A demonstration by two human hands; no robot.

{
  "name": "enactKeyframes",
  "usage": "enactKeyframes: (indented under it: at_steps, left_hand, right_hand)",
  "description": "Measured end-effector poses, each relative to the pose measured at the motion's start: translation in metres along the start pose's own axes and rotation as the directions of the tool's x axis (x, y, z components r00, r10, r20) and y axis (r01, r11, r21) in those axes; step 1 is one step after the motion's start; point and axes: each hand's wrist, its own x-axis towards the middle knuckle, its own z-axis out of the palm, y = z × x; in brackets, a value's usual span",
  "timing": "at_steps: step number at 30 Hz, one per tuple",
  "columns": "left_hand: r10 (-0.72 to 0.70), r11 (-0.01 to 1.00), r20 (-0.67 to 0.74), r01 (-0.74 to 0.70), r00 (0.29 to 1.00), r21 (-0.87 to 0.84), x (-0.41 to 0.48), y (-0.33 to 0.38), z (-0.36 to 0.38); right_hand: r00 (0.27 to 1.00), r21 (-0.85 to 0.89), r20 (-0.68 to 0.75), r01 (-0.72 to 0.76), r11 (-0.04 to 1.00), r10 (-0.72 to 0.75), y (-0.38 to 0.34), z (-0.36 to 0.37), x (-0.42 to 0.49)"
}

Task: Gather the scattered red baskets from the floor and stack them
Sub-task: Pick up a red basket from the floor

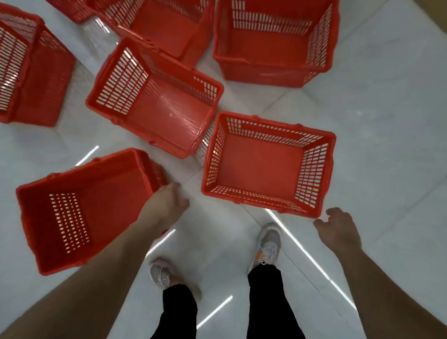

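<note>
Seven or so red perforated plastic shopping baskets sit loose on the glossy pale tiled floor (388,124), none nested yet. Both hands are empty. The right hand (338,229) is just off the near right corner of the upright near-right red basket (268,165). That basket's long axis runs left-right, with its near long rim facing the person. The right hand's fingers are loosely curled, thumb and index apart, gripping nothing. The left hand (167,201) is at the far right corner of the near-left red basket (86,208), whose long axis is diagonal, low-left to high-right. The left fingers look straight and close together but foreshortened, and contact with the rim can't be told. Each hand has its own nearest basket, so the likely next step is a rim grab.
</note>
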Motion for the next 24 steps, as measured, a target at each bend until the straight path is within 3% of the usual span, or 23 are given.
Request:
enactKeyframes:
  at_steps: [5, 14, 20, 24]
  left_hand:
    - [-0.158, 0.987, -0.055, 0.157, 0.986, -0.027, 0.075, 0.040, 0.030]
    - [-0.184, 0.983, -0.193, 0.179, 0.964, -0.043, 0.220, 0.037, 0.091]
    - [-0.201, 0.977, -0.190, 0.210, 0.961, 0.030, 0.261, 0.017, 0.131]
    - [-0.163, 0.987, -0.234, 0.162, 0.959, -0.021, 0.251, 0.012, 0.131]
  right_hand:
    - [0.997, -0.015, 0.024, -0.070, 0.997, 0.071, 0.049, -0.016, 0.082]
    - [0.999, -0.039, -0.040, 0.008, 0.999, -0.009, 0.035, 0.053, 0.217]
    - [0.997, 0.208, -0.079, -0.003, 0.978, 0.020, 0.041, 0.096, 0.255]
    - [0.984, 0.215, -0.178, 0.053, 0.975, -0.014, 0.044, 0.096, 0.245]
